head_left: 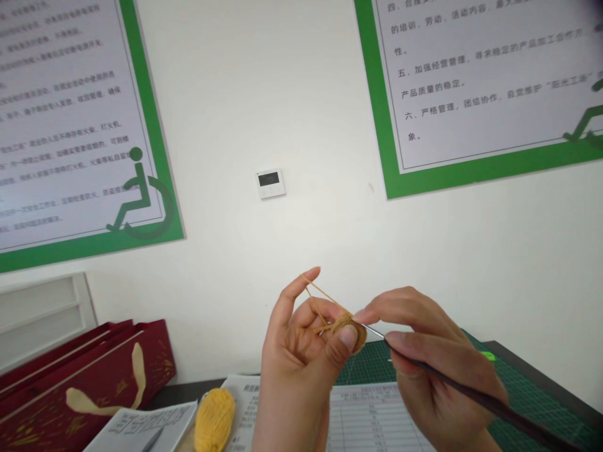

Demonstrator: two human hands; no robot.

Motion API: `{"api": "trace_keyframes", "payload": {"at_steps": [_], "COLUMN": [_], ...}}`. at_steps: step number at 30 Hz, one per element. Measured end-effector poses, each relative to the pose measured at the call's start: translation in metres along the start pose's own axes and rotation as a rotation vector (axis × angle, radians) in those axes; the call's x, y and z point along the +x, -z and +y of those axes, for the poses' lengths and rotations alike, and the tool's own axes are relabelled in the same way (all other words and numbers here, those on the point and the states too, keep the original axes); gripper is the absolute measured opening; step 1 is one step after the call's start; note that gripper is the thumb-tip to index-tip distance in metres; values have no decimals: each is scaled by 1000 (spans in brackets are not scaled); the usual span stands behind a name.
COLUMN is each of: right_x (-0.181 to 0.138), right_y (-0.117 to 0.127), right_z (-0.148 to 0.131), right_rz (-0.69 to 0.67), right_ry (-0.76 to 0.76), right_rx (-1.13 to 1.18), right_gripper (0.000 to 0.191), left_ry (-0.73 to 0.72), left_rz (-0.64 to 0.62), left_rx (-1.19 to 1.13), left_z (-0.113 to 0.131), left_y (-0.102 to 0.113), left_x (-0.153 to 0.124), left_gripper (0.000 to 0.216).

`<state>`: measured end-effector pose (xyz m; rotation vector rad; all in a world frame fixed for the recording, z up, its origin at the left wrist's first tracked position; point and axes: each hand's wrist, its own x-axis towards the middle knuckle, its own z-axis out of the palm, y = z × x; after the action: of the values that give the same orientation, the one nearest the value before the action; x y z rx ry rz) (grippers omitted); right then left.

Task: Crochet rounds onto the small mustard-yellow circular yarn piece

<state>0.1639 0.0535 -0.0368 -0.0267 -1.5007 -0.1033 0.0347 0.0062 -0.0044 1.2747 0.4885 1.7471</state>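
Observation:
Pinched between the thumb and fingers of my left hand (301, 351) is a small round crochet piece (360, 339) in mustard yarn. A strand of the yarn (325, 293) loops over my raised left index finger and runs down to the piece. My right hand (438, 364) grips a crochet hook (452, 382) with a dark handle and a thin metal shaft. The hook's tip meets the upper edge of the piece and is hidden there. My right index fingertip touches that same edge.
A yellow yarn ball (215, 419) lies by printed sheets (372, 417) on the table. A green cutting mat (527, 392) is at the right, dark red gift bags (108, 383) at the left. A thermostat (270, 184) and green-framed posters (381, 125) hang on the wall.

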Motion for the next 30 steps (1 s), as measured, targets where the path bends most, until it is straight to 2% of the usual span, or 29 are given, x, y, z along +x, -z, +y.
{"api": "trace_keyframes", "payload": {"at_steps": [4, 7, 10, 14, 16, 19, 22, 24, 28, 30], "right_x": [-5, -7, -12, -14, -12, -8, -4, 0, 9, 11], "right_y": [-9, -11, -9, -6, -7, -9, -11, -12, -13, -16], "right_z": [4, 11, 17, 15, 10, 1, -5, -5, -1, 0], "right_rz": [185, 166, 120, 124, 123, 163, 275, 332, 269, 201], "right_ry": [-136, -139, -49, 219, 212, 10, -233, -430, -793, -914], "right_rx": [150, 167, 51, -323, -342, -143, 71, 196, 545, 714], "right_gripper": [23, 21, 26, 34, 35, 29, 15, 13, 30, 35], "left_ry": [67, 79, 82, -1, -68, -135, -114, -83, -46, -36], "left_rz": [-49, -46, -19, 34, 72, 101, 84, 76, 55, 47], "left_rx": [-88, -101, -98, -3, 75, 152, 123, 99, 72, 57], "left_z": [1, 1, 2, 0, -1, -3, -2, 0, 1, 1], "left_y": [0, 2, 2, -4, -8, -10, -7, -5, -1, -1], "left_x": [0, 1, 1, -1, -2, -3, -2, -1, 0, 1], "left_gripper": [70, 71, 71, 68, 69, 67, 65, 66, 65, 65]}}
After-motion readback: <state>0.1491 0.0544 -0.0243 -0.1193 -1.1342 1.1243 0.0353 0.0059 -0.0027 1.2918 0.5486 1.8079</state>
